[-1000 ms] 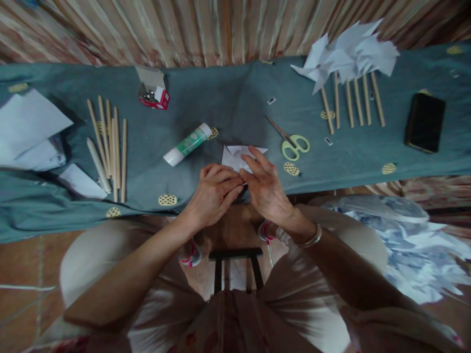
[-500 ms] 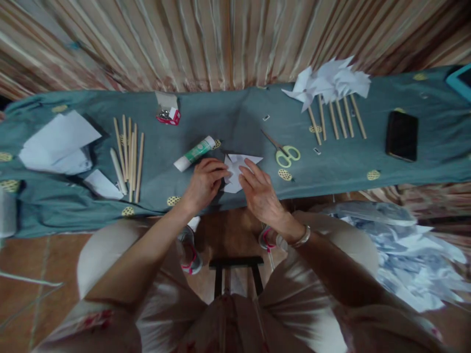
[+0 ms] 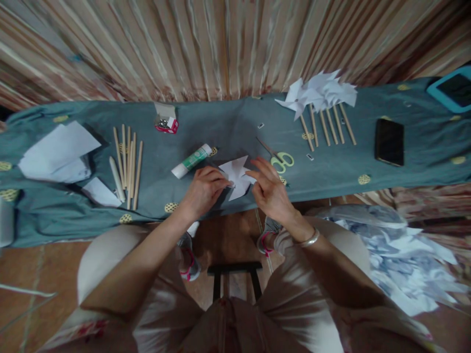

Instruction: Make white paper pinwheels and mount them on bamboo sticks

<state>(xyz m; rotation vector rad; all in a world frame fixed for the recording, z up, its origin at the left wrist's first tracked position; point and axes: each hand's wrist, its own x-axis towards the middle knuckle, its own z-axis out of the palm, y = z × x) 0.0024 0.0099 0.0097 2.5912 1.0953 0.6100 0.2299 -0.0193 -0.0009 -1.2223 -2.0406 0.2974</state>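
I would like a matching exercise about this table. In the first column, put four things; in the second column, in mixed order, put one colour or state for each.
Things:
1. Glue stick
2. Scissors
3. Phone
4. Folded paper

Colours and states:
A. Held at one edge by the left hand
B. Has light green, ring-shaped handles
C. White at both ends, with a green label around the middle
D. Black, lying flat

Right pairs: 1-C, 2-B, 3-D, 4-A
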